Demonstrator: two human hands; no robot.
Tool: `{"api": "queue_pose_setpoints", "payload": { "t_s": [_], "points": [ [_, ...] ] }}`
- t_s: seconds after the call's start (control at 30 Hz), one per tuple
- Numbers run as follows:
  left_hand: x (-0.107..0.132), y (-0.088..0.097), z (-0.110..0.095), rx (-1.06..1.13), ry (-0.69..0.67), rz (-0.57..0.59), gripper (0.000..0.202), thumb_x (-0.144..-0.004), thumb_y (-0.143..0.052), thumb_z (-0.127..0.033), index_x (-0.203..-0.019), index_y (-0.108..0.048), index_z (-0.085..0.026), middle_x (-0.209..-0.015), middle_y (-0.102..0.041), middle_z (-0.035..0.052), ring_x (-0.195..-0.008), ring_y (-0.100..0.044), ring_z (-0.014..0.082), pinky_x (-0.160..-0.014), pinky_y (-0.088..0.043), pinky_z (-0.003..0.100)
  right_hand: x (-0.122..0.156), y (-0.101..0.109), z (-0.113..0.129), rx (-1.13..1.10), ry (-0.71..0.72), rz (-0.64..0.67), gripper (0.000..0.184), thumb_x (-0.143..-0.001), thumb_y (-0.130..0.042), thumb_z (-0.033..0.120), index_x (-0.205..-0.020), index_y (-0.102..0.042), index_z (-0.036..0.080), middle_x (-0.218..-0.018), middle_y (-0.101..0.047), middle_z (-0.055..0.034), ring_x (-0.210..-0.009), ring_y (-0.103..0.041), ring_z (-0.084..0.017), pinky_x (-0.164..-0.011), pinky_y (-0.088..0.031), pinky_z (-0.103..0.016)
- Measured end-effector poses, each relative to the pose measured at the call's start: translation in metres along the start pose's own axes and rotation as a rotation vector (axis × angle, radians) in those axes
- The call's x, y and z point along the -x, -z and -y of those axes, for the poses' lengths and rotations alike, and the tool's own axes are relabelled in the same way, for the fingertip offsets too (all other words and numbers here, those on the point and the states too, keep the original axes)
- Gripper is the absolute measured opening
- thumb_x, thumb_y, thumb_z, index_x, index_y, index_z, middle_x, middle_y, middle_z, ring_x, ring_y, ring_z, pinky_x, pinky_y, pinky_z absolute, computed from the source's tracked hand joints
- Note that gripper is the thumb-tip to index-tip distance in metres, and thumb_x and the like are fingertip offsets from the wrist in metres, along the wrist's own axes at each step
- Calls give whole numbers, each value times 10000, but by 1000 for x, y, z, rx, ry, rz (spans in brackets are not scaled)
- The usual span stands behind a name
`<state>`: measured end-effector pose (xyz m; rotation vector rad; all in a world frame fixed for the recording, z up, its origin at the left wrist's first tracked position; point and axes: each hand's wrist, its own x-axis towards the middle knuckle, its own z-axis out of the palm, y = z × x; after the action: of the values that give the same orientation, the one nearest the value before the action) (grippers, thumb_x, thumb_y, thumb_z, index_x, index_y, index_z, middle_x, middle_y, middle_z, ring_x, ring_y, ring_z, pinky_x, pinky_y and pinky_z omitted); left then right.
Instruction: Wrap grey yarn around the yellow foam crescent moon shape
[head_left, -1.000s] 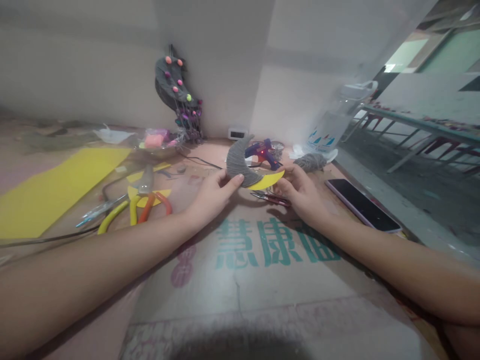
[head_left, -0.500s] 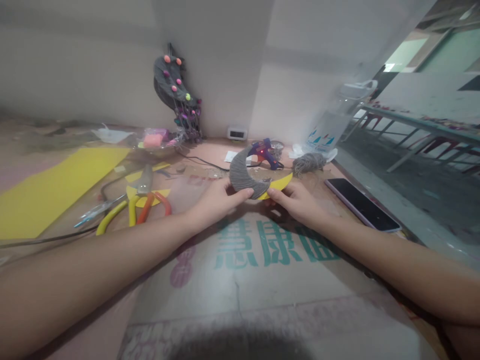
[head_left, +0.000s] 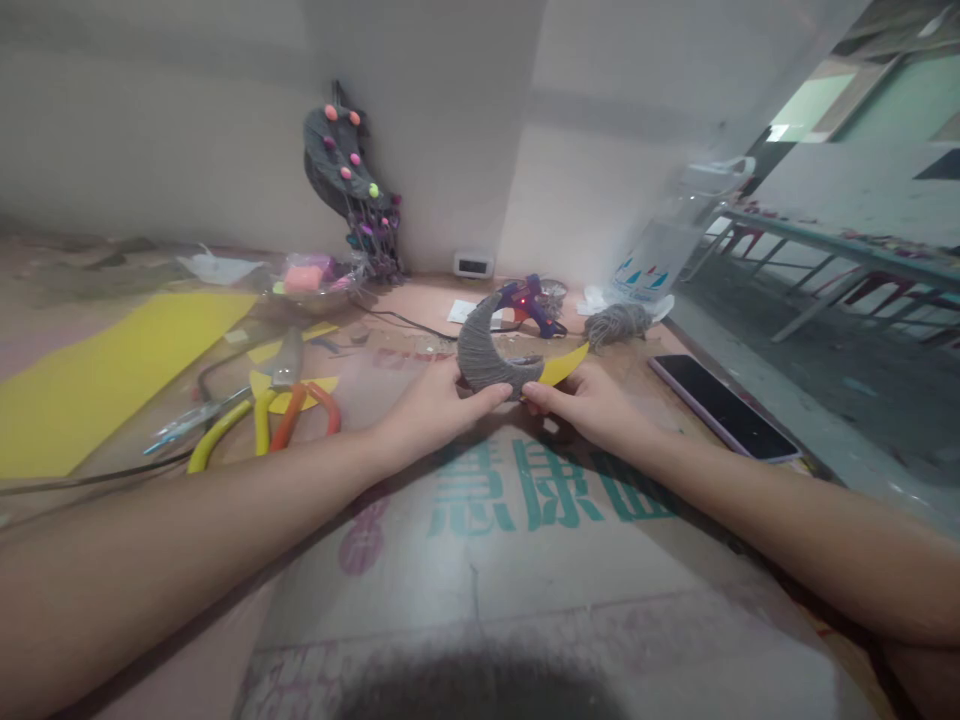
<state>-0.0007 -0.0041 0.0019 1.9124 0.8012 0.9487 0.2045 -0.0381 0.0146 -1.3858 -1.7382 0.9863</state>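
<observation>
A crescent moon cutout [head_left: 480,352] is held up between both hands above the cardboard. Grey yarn wraps most of it, while its right tip [head_left: 564,366] shows bare yellow. My left hand [head_left: 454,398] is closed on the wrapped lower left, thumb in front and fingers hidden behind. On the lower right, my right hand [head_left: 581,400] pinches the crescent where the yarn meets the yellow, its thumb on the yarn. Just behind the crescent lies a dark blue glue gun [head_left: 534,305] with a red light. A ball of grey yarn [head_left: 616,325] sits to its right.
Pliers with yellow handles [head_left: 261,422], orange-handled scissors [head_left: 291,418] and a yellow sheet [head_left: 112,385] lie at left. A phone [head_left: 724,408] and a plastic bottle [head_left: 660,240] stand along the right side. A decorated grey crescent [head_left: 337,165] leans on the wall.
The crescent has turned slightly between my hands, and more grey yarn now shows at its lower right. My right thumb has shifted a little left onto the yarn.
</observation>
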Motion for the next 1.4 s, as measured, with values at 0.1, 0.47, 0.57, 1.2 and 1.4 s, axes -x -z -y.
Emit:
{"api": "queue_pose_setpoints", "payload": {
  "t_s": [0.1,0.47,0.57,1.2,1.4],
  "points": [
    [-1,0,2,16,10,-12,302,-853,-630,-371,-1076,-696,-178,-1111,-738,63,-1007,-679,239,-900,-524,371,0,0,1,0,29,-5,437,-773,-645,597,-661,-606,177,-598,-623,-21,-490,-541,-121,-415,-397,-225],
    [-5,3,-1,56,85,-130,307,-848,-628,-392,-1037,-701,-161,-1072,-751,62,-970,-675,242,-856,-525,348,-1,-1,-1,-95,81,9,330,-849,-612,506,-817,-615,177,-646,-607,16,-510,-511,-85,-437,-393,-197],
    [-7,4,-1,67,92,-164,300,-856,-622,-396,-1014,-703,-154,-1117,-744,68,-998,-673,248,-882,-517,355,-3,-2,-5,-91,88,-9,249,-849,-634,419,-923,-667,183,-641,-605,27,-512,-524,-91,-452,-414,-211],
    [-6,4,-3,65,70,-151,371,-857,-612,-404,-1107,-693,-142,-1174,-729,85,-1052,-673,244,-929,-510,357,-2,-2,-3,61,154,-81,239,-869,-591,381,-880,-707,172,-689,-679,-19,-599,-578,-127,-570,-463,-259],
    [-5,3,-3,62,64,-133,380,-857,-617,-399,-1122,-692,-136,-1179,-727,93,-1067,-671,249,-942,-511,367,-4,-3,-6,27,179,-178,160,-779,-696,329,-784,-628,183,-728,-643,3,-623,-562,-124,-588,-444,-265]
  ]
}}
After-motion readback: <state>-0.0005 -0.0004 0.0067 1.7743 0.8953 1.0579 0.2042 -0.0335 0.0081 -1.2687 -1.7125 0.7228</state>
